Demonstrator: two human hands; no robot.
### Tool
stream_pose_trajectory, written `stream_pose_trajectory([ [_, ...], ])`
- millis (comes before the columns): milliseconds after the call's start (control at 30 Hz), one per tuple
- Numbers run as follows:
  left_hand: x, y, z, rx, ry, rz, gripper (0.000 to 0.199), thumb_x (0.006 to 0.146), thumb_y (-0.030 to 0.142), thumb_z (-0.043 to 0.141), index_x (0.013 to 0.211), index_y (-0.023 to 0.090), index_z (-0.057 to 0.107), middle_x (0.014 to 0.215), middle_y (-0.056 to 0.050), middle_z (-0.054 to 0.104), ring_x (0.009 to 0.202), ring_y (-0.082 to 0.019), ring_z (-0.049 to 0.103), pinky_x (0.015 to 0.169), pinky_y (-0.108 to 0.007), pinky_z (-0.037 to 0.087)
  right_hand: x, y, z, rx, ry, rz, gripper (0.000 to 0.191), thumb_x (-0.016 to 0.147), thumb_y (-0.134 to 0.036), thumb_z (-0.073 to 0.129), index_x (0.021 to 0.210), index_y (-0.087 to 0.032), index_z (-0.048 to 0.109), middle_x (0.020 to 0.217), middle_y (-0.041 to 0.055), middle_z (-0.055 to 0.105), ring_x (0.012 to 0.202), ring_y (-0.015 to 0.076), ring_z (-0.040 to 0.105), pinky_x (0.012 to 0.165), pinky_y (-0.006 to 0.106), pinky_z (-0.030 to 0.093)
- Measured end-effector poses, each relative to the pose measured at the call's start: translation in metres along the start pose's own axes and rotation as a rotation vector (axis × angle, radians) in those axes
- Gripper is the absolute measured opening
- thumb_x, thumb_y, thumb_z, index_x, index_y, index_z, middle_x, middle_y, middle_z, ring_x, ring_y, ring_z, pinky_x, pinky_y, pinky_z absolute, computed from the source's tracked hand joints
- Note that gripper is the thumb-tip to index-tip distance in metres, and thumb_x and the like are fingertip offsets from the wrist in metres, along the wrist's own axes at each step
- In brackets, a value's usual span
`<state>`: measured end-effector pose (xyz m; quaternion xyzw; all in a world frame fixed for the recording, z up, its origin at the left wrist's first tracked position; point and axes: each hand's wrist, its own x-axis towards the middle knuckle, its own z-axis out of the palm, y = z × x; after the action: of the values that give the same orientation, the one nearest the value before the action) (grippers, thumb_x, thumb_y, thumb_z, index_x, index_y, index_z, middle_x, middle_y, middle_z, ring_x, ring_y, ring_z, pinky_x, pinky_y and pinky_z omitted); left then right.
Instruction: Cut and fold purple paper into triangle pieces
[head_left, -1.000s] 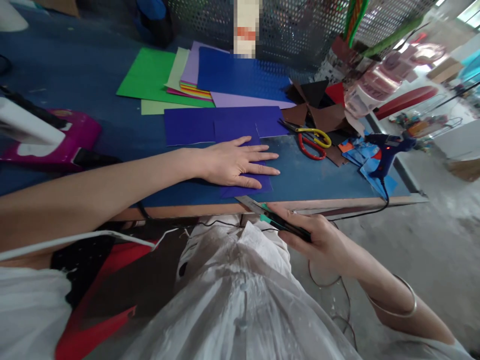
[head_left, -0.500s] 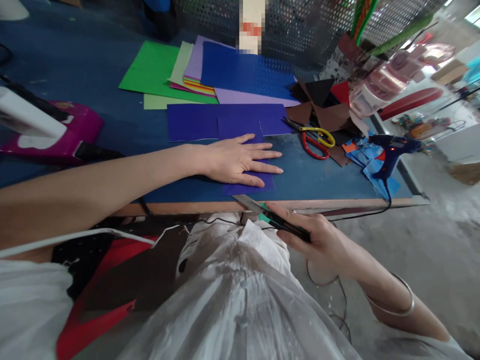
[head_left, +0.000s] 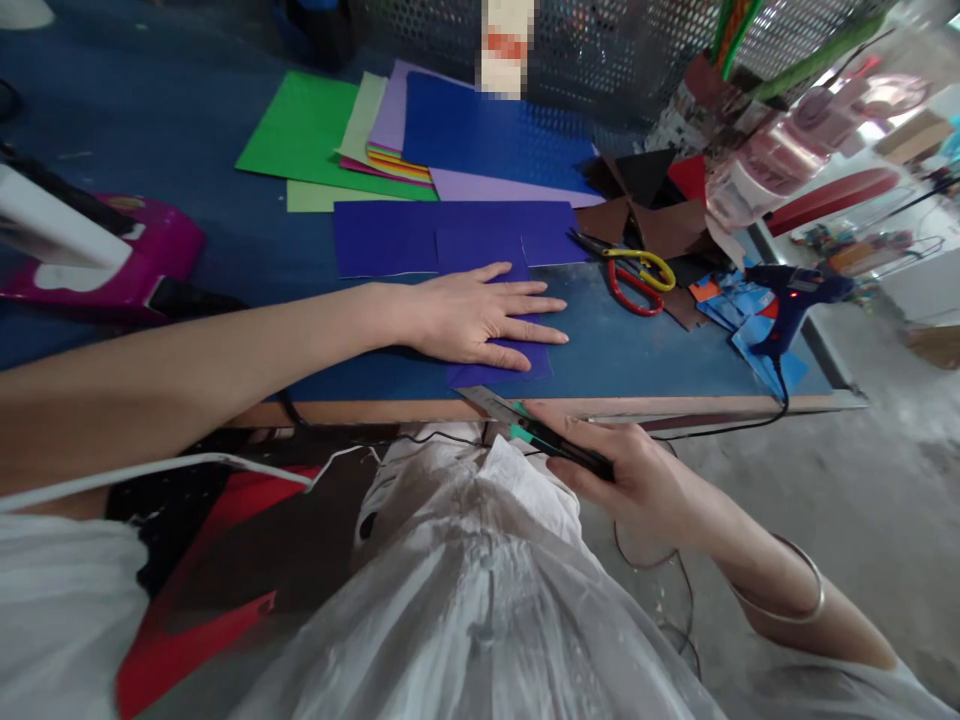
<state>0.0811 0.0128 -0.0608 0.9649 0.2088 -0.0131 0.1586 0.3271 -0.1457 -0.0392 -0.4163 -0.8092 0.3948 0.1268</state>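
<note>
My left hand (head_left: 480,318) lies flat with its fingers spread on a piece of purple paper (head_left: 480,250), pressing it to the blue tabletop. Part of that piece is hidden under the palm, and its near end reaches almost to the table's front edge. Behind it, a wider purple strip (head_left: 386,238) lies partly underneath. In my right hand (head_left: 630,480) is a utility knife (head_left: 544,437) with a black and green handle. Its long metal blade (head_left: 484,400) points left over the table edge, close to the near end of the purple piece.
Scissors (head_left: 637,280) with red and yellow handles lie right of my left hand. A glue gun (head_left: 796,300) with a lit red light stands among blue scraps (head_left: 761,350). Coloured sheets (head_left: 495,135) are stacked at the back. A magenta device (head_left: 161,255) stands at left.
My right hand and the knife have shifted slightly left along the table edge. My left hand stays flat on the purple paper. The whole view has shifted a little.
</note>
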Motion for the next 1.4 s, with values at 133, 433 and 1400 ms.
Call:
stream_pose_trajectory([
  [133, 0.000, 0.000, 0.001, -0.017, 0.013, 0.003, 0.060, 0.103, 0.060, 0.044, 0.161, 0.045, 0.040, 0.178, 0.007, 0.020, 0.166, -0.030, 0.017, 0.132, -0.050, -0.002, 0.000, -0.002, -0.001, 0.000, 0.009, -0.012, 0.063, 0.103, -0.023, 0.058, 0.163, -0.036, 0.043, 0.144, 0.0012, 0.071, 0.125, 0.0244, 0.072, 0.103, 0.036, 0.060],
  [433, 0.000, -0.002, 0.003, -0.084, 0.050, 0.009, 0.060, 0.100, 0.060, 0.049, 0.159, 0.046, 0.045, 0.177, 0.008, 0.024, 0.165, -0.032, 0.020, 0.132, -0.050, -0.002, 0.003, -0.006, 0.000, -0.008, -0.002, -0.009, 0.063, 0.104, -0.022, 0.058, 0.163, -0.033, 0.043, 0.145, 0.0014, 0.070, 0.128, 0.0232, 0.071, 0.104, 0.035, 0.059],
  [1400, -0.011, 0.000, 0.003, -0.119, 0.221, -0.078, 0.082, 0.099, 0.060, 0.055, 0.169, 0.024, 0.028, 0.175, -0.011, 0.029, 0.164, -0.030, 0.023, 0.133, -0.049, 0.011, -0.002, 0.060, -0.090, -0.454, 0.755, 0.333, 0.064, 0.092, -0.043, 0.061, 0.148, -0.015, 0.053, 0.110, 0.0141, 0.078, 0.098, 0.0322, 0.075, 0.085, 0.045, 0.058],
])
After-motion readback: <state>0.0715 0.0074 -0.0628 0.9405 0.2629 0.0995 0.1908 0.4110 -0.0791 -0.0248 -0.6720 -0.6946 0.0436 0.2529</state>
